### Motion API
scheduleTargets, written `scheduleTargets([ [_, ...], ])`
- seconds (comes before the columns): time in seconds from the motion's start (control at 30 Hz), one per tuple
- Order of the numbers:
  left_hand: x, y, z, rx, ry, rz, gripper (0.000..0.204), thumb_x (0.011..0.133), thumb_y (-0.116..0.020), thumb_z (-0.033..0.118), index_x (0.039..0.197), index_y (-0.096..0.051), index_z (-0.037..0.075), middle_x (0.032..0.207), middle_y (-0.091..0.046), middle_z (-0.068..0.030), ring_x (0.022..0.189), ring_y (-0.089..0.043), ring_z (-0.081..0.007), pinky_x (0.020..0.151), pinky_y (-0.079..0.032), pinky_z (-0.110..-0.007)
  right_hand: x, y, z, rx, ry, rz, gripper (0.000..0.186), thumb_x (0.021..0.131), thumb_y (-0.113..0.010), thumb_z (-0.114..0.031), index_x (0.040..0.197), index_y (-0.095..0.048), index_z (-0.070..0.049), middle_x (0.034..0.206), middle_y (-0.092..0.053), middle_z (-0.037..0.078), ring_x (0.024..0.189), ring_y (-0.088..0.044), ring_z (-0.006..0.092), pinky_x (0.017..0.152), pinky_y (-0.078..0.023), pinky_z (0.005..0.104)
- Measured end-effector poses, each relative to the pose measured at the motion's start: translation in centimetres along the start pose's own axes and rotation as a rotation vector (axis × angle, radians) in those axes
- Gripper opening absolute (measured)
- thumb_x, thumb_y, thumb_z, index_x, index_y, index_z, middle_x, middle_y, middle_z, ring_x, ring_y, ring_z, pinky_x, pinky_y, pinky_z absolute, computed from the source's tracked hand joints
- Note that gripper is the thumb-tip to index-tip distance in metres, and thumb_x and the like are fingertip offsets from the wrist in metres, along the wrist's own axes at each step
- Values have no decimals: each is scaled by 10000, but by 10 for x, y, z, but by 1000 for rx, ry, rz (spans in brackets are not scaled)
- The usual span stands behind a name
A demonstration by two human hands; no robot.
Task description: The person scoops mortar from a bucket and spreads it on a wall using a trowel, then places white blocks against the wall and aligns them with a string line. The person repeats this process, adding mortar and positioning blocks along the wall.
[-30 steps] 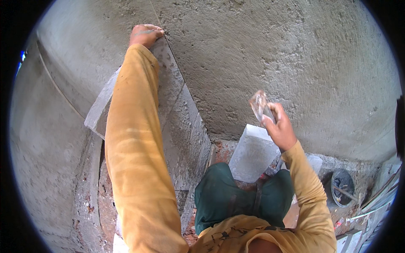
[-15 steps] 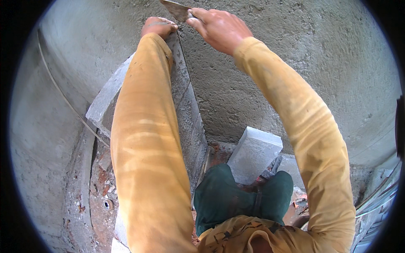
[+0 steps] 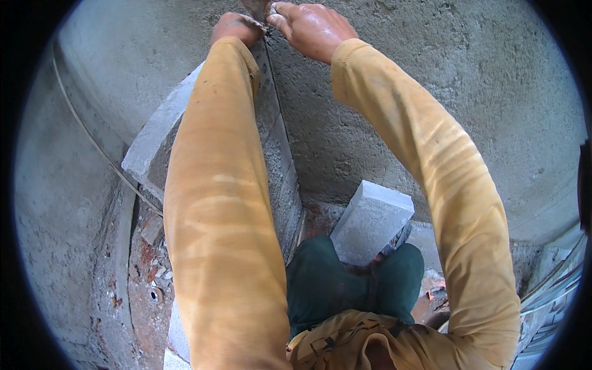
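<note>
My right hand [image 3: 316, 32] is closed around the handle of a trowel [image 3: 255, 8], whose blade is partly cut off by the top edge of the view. Close beside it, my left hand [image 3: 237, 28] has its fingers drawn together at the far end of a grey block wall [image 3: 279, 160], where that meets the rough rendered wall [image 3: 394, 92]. Whatever the left fingers pinch is too small to make out. A pale block [image 3: 161, 132] juts out to the left of my left forearm, which hides much of the blockwork.
A loose white block [image 3: 373, 222] leans in front of my knees, by the rendered wall's foot. At left, a thin cable [image 3: 92, 139] hangs along another wall. Rubble [image 3: 154, 262] and a small ring-shaped piece [image 3: 156, 295] lie below. Long thin strips [image 3: 552, 296] lie at right.
Both hands have shifted slightly farther up the view. The trowel has swung from pointing left to pointing more upward, and its blade now sits closer to my left hand.
</note>
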State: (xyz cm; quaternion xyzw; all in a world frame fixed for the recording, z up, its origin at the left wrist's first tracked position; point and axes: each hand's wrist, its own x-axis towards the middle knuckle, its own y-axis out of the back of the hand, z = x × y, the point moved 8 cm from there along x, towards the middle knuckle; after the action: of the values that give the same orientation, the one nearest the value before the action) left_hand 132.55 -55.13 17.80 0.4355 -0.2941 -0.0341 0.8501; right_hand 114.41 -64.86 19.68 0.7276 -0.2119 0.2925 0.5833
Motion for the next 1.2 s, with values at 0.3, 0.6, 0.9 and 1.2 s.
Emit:
scheduleTargets([
  [0.3, -8, 8, 5, -113, -1, 35, 252, 730, -670, 267, 954, -729, 167, 1033, -677, -102, 990, -633, -274, 892, -472, -364, -18, 24, 22, 136, 125, 297, 308, 940, -432, -322, 1030, -572, -62, 988, -624, 216, 944, -586, 391, 796, -460, 483],
  [0.6, -31, 30, 21, -120, -7, 225, 285, 729, -581, 281, 908, -724, 111, 957, -669, -179, 922, -641, -338, 839, -487, -383, -22, 17, 48, 104, 98, 201, 369, 946, -440, -338, 1150, -547, -50, 1036, -614, 221, 989, -579, 369, 843, -462, 445],
  [0.9, -131, -12, 60, -741, -139, 729, 161, 873, -525, 132, 848, -618, 3, 720, -651, -105, 598, -610, -164, 596, -480, -300, -20, 17, 64, 176, 59, 350, 449, 868, -550, -447, 1134, -609, -90, 1035, -640, 196, 975, -598, 375, 834, -469, 425],
  [1.2, -149, -61, 70, -867, -158, 672, 96, 804, -599, 66, 868, -616, -4, 806, -635, -216, 761, -621, -398, 676, -481, -435, -19, -11, 51, 449, -85, -62, 296, 738, -734, -274, 788, -639, 1, 655, -581, 57, 647, -510, 92, 602, -442, 296],
])
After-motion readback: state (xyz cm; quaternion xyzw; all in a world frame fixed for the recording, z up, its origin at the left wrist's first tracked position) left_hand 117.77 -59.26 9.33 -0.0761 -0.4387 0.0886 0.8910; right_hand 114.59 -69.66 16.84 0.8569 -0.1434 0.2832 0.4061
